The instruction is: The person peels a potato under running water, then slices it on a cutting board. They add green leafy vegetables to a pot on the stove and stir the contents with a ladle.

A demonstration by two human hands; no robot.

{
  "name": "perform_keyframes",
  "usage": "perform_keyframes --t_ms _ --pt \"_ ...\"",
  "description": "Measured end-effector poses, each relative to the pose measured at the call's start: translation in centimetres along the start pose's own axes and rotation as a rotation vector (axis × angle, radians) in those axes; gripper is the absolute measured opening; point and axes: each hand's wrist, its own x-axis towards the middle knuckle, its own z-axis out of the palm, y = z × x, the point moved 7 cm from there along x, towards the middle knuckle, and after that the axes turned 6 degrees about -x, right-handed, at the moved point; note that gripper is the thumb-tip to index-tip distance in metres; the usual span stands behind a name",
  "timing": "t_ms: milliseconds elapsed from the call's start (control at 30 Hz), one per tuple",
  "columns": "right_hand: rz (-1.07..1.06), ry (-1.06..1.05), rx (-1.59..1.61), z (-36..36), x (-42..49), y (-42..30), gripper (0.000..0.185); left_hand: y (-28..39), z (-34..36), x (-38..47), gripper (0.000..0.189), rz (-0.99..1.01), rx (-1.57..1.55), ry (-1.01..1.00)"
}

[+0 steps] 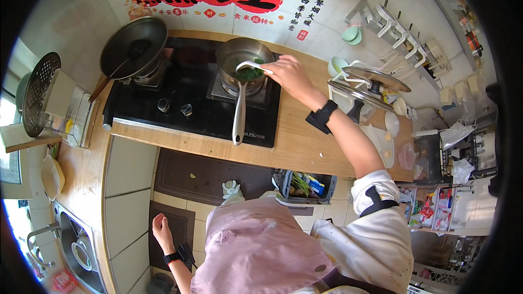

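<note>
My right hand point(286, 71) grips the handle of a white spoon point(250, 64), whose bowl end dips into a steel saucepan point(226, 55). Chopped leafy greens point(250, 74) lie in the pan around the spoon. The saucepan sits on the right burner of a black gas hob point(192, 85), its long metal handle point(239, 116) pointing towards me. Low on the left, my left hand point(162, 228) hangs beside my body, away from the counter, with nothing visible in it and its fingers slightly curled.
A dark wok point(135, 51) rests on the left burner. Glass pot lids point(359, 94) stand in a rack on the right, near a cutting board point(378, 141). A bin point(312, 188) with vegetable scraps is below the counter edge. At lower left is a sink point(73, 232) holding dishes.
</note>
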Motion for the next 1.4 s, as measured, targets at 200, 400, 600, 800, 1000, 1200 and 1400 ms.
perform_keyframes --t_ms 200,400,600,800,1000,1200,1400 --pt "0.039 -0.010 0.031 -1.8 -2.3 -0.5 0.019 1.3 1.4 1.9 0.024 0.021 0.015 -0.043" --pt "0.110 0.117 -0.074 -0.7 -1.9 1.1 0.020 2.5 1.3 2.1 0.025 0.019 0.042 -0.045" --pt "0.199 0.228 -0.108 0.8 -1.1 3.1 0.020 2.1 0.5 1.3 0.025 0.023 0.088 -0.027" --pt "0.239 0.144 -0.053 2.1 -1.6 3.4 0.019 0.8 -0.2 0.5 0.025 0.013 0.041 0.006" --pt "0.166 0.129 0.011 0.2 -2.7 2.0 0.016 -0.2 0.2 0.5 0.024 0.001 0.004 -0.005" --pt "0.123 0.066 0.048 -2.6 -3.3 0.9 0.015 0.1 1.2 1.3 0.024 0.019 0.007 -0.035" --pt "0.110 0.001 0.061 -2.9 -3.4 -0.5 0.019 0.6 1.9 1.7 0.024 0.023 0.024 -0.054"
